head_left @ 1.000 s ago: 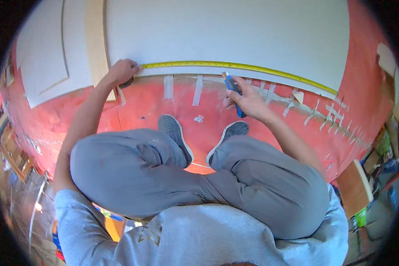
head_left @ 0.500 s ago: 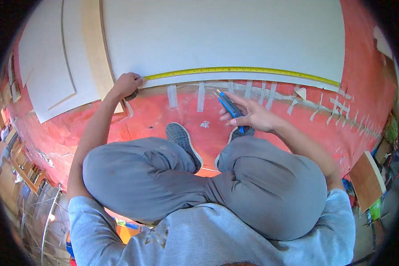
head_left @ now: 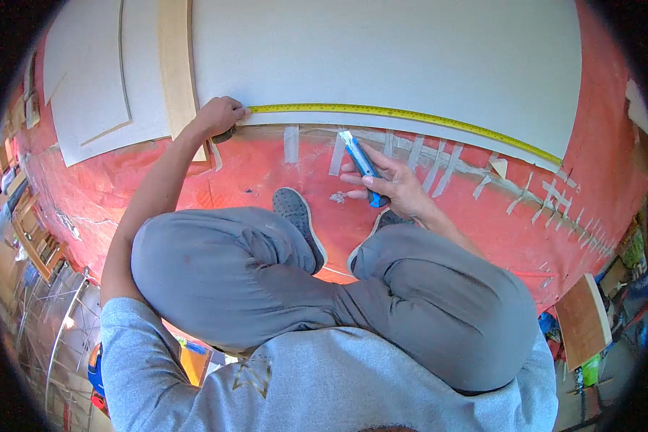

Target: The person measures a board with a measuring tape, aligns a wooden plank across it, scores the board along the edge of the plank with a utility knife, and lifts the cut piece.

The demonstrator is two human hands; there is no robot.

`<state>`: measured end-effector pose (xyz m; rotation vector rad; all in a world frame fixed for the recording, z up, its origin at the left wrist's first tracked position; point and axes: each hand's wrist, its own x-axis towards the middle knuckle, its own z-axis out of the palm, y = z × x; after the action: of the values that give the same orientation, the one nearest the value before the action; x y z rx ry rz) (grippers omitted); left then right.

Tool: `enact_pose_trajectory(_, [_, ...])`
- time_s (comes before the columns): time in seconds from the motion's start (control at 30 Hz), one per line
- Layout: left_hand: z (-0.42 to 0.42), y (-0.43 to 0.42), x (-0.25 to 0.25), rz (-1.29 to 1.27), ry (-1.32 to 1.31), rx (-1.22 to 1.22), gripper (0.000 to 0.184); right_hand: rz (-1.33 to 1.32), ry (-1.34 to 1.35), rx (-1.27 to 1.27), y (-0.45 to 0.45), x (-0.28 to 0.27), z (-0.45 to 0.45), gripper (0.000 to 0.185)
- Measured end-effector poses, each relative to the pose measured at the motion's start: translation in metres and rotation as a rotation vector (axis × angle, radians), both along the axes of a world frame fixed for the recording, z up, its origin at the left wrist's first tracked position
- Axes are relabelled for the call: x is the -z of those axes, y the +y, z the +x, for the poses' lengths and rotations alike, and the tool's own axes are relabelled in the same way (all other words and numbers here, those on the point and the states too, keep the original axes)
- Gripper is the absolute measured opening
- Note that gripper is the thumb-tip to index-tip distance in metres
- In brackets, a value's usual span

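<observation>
My left hand (head_left: 219,118) is closed at the near edge of a large white board (head_left: 396,54), its fingers gripping a tape measure. The tape's dark case (head_left: 225,136) shows partly beneath the hand. From there the yellow blade (head_left: 381,111) runs right along the board's near edge to its right corner. My right hand (head_left: 403,189) is closed around a blue utility knife (head_left: 365,167) above the red floor covering. The knife's metal tip points up and left, apart from the board; I cannot tell how far its blade is out.
A wooden strip (head_left: 176,68) lies across the board at left, near another white piece (head_left: 86,72). Strips of tape (head_left: 430,167) mark the red floor covering (head_left: 245,173). A brown panel (head_left: 583,322) leans at lower right. Wooden frames (head_left: 39,245) stand at far left.
The view has shifted slightly. My right hand has turned the utility knife, so its side with the bare metal now faces me. My left hand still holds the tape measure at the board's edge.
</observation>
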<state>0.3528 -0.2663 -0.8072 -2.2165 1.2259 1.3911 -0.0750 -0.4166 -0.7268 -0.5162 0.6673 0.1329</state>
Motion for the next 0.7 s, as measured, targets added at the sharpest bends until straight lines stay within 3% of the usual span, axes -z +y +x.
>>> enact_pose_trajectory(0.17, [-0.002, -0.003, -0.004, 0.032, 0.032, -0.084, 0.044, 0.034, -0.005, 0.043, -0.002, -0.002, -0.003, 0.072])
enact_pose_trajectory(0.43, [-0.007, -0.007, -0.009, 0.02, -0.021, -0.02, 0.043, 0.036, 0.079, 0.066, 0.001, 0.019, -0.006, 0.062])
enact_pose_trajectory(0.6, [-0.004, -0.003, -0.007, -0.019, 0.003, -0.012, 0.045, -0.123, 0.281, -0.032, 0.008, 0.036, 0.01, 0.053])
enact_pose_trajectory(0.7, [-0.003, 0.0, -0.003, -0.024, -0.014, -0.007, 0.046, -0.176, 0.299, 0.032, 0.022, 0.05, 0.018, 0.051])
